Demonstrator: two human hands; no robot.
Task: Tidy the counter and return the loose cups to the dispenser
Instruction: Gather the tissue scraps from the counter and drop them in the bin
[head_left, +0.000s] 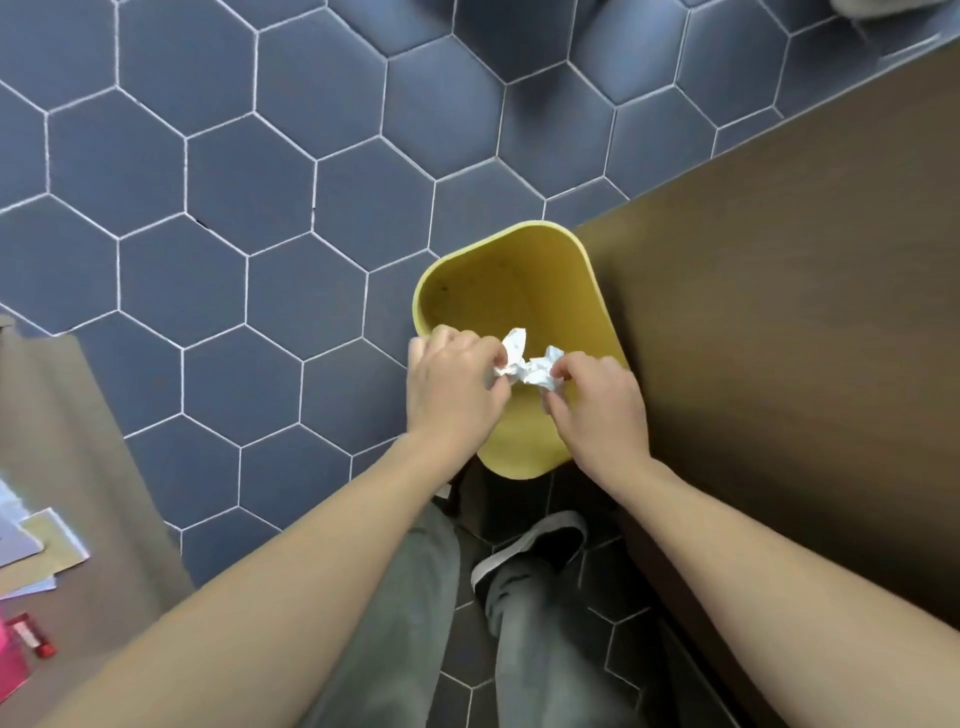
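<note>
Both my hands hover over a yellow waste bin (498, 275) that stands on the floor. My left hand (449, 387) pinches one crumpled white paper wad (511, 351). My right hand (597, 405) pinches a second crumpled white paper wad (540, 369); the two wads touch above the bin's opening. The bin's inside looks bare where it shows. No cups and no dispenser are in view.
Blue hexagon floor tiles (260, 182) spread left and beyond. A dark brown cabinet side (779, 312) stands right against the bin. A beige counter (67, 447) with papers (31, 545) and a red item (31, 631) lies at lower left. My legs and shoe (535, 545) are below.
</note>
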